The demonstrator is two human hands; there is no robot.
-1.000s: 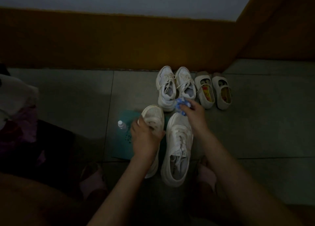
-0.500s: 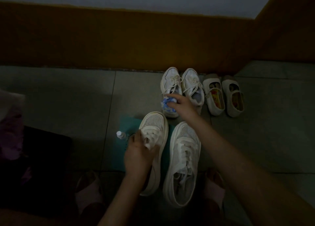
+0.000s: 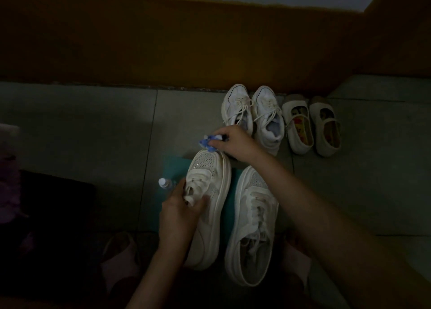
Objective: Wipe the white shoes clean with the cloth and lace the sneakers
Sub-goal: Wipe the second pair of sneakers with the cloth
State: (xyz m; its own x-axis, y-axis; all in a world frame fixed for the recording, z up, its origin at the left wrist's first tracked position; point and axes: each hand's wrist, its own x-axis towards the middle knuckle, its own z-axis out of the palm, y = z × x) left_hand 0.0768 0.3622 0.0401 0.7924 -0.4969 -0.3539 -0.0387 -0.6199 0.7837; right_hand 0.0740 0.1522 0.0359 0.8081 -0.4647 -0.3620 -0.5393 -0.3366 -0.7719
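Observation:
Two white platform sneakers lie on the tiled floor in front of me. My left hand [image 3: 180, 212] grips the left sneaker [image 3: 210, 206] across its laces and tilts it on its side. The right sneaker [image 3: 253, 229] stands flat beside it. My right hand [image 3: 233, 142] holds a crumpled blue-and-white cloth [image 3: 208, 143] just above the toe of the left sneaker. The room is dim.
A teal mat [image 3: 173, 169] lies under the sneakers, with a small capped bottle [image 3: 164, 183] at its left edge. A second pair of white laced sneakers [image 3: 253, 115] and a pair of beige strap shoes [image 3: 311, 124] stand against the brown wall. Pink slippers [image 3: 119, 259] sit near me.
My right hand carried the cloth leftward from the right sneaker's toe to the left sneaker's toe. My left hand kept hold of the left sneaker and tilted it.

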